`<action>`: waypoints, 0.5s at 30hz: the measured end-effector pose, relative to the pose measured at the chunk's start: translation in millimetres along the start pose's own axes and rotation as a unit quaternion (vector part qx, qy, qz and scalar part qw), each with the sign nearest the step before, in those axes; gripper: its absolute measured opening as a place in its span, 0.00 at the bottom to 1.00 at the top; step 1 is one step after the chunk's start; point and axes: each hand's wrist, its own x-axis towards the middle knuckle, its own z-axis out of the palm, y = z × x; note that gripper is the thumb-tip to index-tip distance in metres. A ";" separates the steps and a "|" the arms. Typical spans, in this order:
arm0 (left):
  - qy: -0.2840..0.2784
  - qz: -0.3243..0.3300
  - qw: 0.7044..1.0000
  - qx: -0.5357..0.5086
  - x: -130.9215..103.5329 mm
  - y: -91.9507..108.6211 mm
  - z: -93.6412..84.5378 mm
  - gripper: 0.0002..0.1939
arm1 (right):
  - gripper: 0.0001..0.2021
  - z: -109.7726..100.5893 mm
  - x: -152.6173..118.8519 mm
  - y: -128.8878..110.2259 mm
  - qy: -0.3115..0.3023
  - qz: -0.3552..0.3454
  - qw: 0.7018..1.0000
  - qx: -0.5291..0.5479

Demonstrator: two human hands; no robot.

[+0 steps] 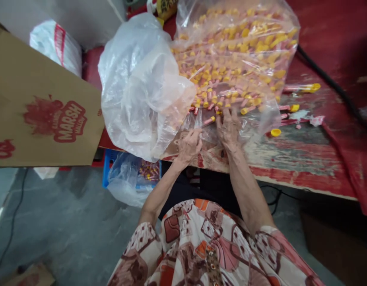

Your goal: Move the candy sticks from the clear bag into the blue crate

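Note:
A large clear plastic bag (231,51) lies on the table, full of small pink tubes with yellow caps, some spilling at its near edge. My left hand (189,146) is curled at the table's front, its fingertips at the lower end of one yellow-capped tube (209,121). Stretched forward, my right hand (229,128) reaches the bag's near edge with fingers extended over the tubes there. Its fingertips touch the loose tubes and thin plastic. What lies under its palm is hidden.
A crumpled translucent bag (135,83) bulges left of the tubes. Further left stands a printed cardboard box (49,107). Below the table edge is a blue crate (110,163) with wrapped tubes. A loose yellow cap (275,132) and a black cable (335,83) lie rightward.

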 end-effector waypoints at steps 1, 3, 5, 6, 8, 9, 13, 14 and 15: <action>-0.010 0.004 1.000 -0.002 -0.3 0.4 0.5 0.24 | 0.20 -0.1 0.1 1.3 -0.003 -0.003 1.000 -0.013; 0.000 0.011 1.000 -0.010 -1.2 2.1 -0.5 0.24 | 0.19 -1.1 0.3 3.7 -0.007 -0.007 0.999 -0.036; 0.030 0.011 0.999 -0.006 -3.5 5.3 -2.5 0.23 | 0.18 -2.9 0.2 4.4 -0.002 -0.006 0.999 -0.049; 0.035 0.008 0.999 0.008 -4.9 7.3 -3.1 0.22 | 0.18 -4.0 -0.1 3.9 0.003 -0.003 0.999 -0.052; 0.008 -0.009 0.998 0.057 -7.6 10.8 -3.1 0.21 | 0.17 -5.9 -0.6 1.7 0.016 0.008 0.999 -0.050; -0.021 -0.017 0.996 0.082 -8.7 11.8 -3.0 0.21 | 0.17 -6.6 -0.6 0.7 0.022 0.014 0.998 -0.049; -0.066 -0.030 0.992 0.102 -14.6 10.1 -6.9 0.23 | 0.15 -7.7 2.4 3.1 0.043 0.022 0.998 -0.037; -0.049 -0.028 0.994 0.095 -17.1 8.8 -8.3 0.23 | 0.14 -7.9 3.6 5.4 0.042 0.016 0.999 -0.027; -0.029 -0.025 0.995 0.089 -20.0 7.2 -9.2 0.22 | 0.13 -8.2 4.7 7.6 0.044 0.007 0.999 -0.015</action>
